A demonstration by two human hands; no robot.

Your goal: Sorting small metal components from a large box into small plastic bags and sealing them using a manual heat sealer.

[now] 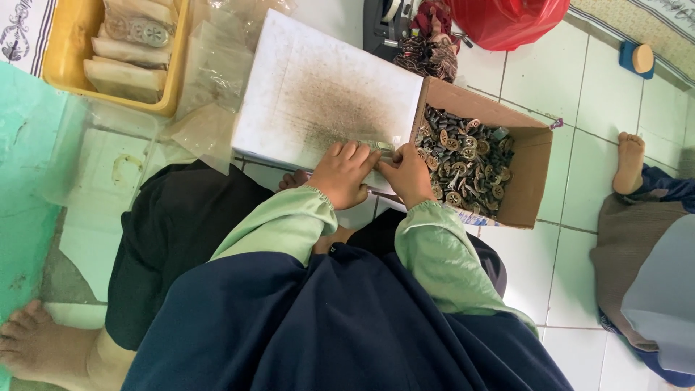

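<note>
Small clear plastic packet [376, 147] pinched between left hand [342, 174] and right hand [407, 174] on stained white board [326, 90], beside brown cardboard box [532, 170] of metal parts [463, 163].

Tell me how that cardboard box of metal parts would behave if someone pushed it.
The cardboard box looks heavy for its size, being heaped with small metal parts. It would probably slide rather than tip on the smooth floor tiles. Its thin walls may bow under pressure.

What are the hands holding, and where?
Both hands, left hand and right hand, pinch a small clear plastic packet at its near edge; its contents can't be made out.
</note>
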